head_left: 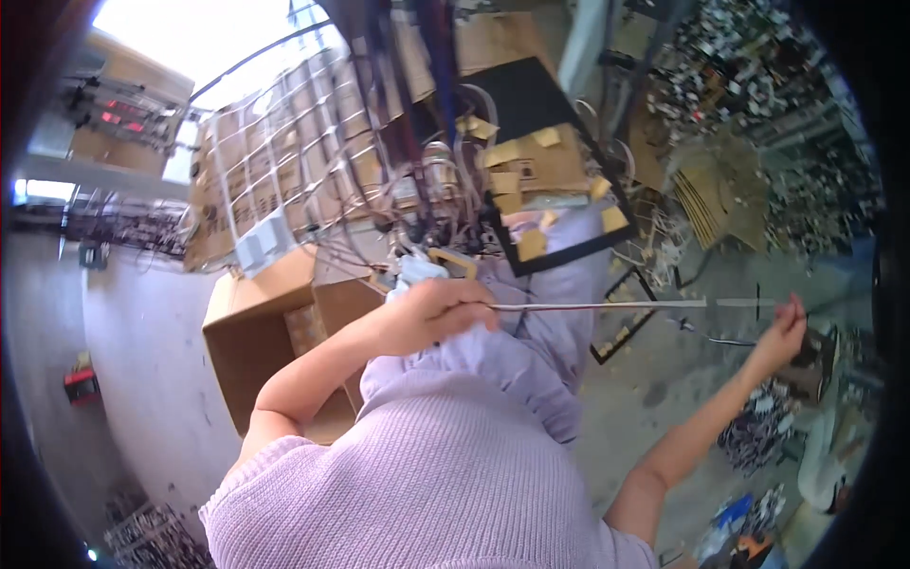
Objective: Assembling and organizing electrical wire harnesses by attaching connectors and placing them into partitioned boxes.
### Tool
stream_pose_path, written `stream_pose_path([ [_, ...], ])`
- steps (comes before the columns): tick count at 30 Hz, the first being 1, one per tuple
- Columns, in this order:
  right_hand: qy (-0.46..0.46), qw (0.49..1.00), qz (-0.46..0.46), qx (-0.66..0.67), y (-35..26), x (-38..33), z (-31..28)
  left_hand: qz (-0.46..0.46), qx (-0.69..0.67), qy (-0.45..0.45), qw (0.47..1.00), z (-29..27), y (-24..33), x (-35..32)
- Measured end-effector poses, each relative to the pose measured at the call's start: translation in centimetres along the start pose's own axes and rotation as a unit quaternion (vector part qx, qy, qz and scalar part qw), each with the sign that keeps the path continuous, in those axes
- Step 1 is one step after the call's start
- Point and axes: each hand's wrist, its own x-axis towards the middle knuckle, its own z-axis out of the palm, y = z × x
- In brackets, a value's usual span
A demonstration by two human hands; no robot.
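A long thin pale cable [607,305] with a darker reddish strand is stretched almost level across the front of my body. My left hand [441,311] is closed around its left end, just above my lap. Far out to the right, my right hand [785,330] has its fingers pinched together at the other end, a little blurred. Beyond my left hand lies a tangle of wires and connectors [427,223]. A black rectangular frame [559,254] with tan foam-like pads leans near my knees.
An open cardboard box [232,313] stands at my left. Behind it rises a white wire rack [275,142] against cardboard. Heaps of cable parts [749,76] fill the far right. A smaller black frame [607,353] lies on the floor, and a red object [81,384] sits far left.
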Motion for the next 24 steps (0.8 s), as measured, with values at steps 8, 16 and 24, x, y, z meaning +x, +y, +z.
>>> stream_pose_path([
  [8, -0.295, 0.859, -0.270, 0.319, -24.1, -17.0, 3.9, 0.075, 0.243, 0.084, 0.963, 4.5, -1.8, -1.2],
  [16, -0.589, 0.724, -0.148, 0.327, -27.1, -20.8, 5.2, 0.033, 0.312, 0.493, 0.811, -9.8, -5.6, -9.5],
  [24, -0.514, 0.567, -0.422, 0.487, -40.1, -26.2, 10.8, -0.017, 0.374, 0.464, 0.803, -19.8, -15.9, -12.5],
])
